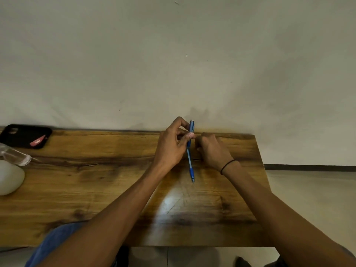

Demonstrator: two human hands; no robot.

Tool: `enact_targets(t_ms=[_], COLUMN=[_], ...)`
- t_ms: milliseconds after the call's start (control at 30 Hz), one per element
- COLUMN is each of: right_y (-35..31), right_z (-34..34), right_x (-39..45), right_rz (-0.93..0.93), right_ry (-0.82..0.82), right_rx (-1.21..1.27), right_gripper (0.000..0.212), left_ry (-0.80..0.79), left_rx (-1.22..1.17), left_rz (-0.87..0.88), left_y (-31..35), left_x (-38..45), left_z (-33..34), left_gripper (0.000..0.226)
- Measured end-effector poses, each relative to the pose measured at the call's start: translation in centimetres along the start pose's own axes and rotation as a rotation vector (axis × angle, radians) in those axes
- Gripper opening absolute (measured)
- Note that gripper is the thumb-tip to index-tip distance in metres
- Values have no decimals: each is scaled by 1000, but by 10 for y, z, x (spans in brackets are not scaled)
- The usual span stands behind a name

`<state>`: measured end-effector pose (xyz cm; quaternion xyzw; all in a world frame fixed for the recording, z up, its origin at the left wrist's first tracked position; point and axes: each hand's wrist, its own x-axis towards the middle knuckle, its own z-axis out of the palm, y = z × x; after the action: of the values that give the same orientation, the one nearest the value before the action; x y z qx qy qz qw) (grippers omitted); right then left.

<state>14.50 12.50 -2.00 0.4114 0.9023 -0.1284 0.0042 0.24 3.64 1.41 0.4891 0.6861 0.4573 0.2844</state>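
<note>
a: from the head camera, who had the pen (189, 160)?
b: the left hand (171, 147) pinched it with thumb and fingers, tip down over the table (96, 180); the right hand (212, 149) sat curled beside it, and i couldn't tell if it held anything
a: advice?
b: a steadier pinch was wanted. the red label on the phone (25, 135) was unreadable

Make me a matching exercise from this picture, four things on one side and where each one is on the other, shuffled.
Things: 1 blue pen; 2 black phone; 3 white rounded object; 4 black band.
Places: A on the right hand, at its wrist; B far edge of the table, at the left; C pinched by the left hand; D table's left edge, nearer than the phone.
Pairs: 1-C, 2-B, 3-D, 4-A.
</note>
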Motion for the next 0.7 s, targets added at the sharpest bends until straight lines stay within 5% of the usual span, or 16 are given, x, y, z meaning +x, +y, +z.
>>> enact_targets(t_ms=[167,467,700], right_y=[2,4,-9], right_z=[-10,-76,-84], right_x=[6,9,3], right_rz=[10,-72,-158], right_ry=[91,314,374], right_rx=[140,752,890], right_gripper=[3,9,13], left_ry=[2,12,19], left_rx=[-2,0,10], left_rz=[-9,-5,20], left_y=[0,2,6], left_x=[2,2,1], left_z=[0,1,2], left_gripper=[16,14,15])
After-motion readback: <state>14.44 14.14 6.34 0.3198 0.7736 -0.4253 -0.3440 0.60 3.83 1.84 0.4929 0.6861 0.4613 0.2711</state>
